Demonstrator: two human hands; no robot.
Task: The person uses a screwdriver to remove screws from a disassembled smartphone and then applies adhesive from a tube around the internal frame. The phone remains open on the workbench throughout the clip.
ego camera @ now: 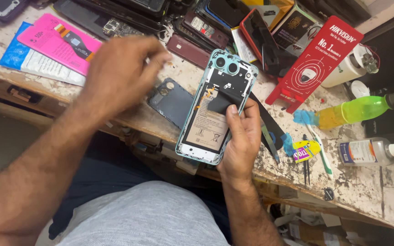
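Opened teal phone (215, 107), back cover off, sits at the tabletop's (365, 182) near edge, clamped in the right hand (242, 136), thumb pressing a black flap. Left hand (119, 75) hovers with fingers bunched; contents unclear. Next judged: careful peeling.

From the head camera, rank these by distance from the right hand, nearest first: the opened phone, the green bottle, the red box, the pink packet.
1. Opened phone: held in the right hand.
2. Red box: upper right of the hand.
3. Green bottle: far right, lying on the bench.
4. Pink packet: far upper left, beyond the left hand.
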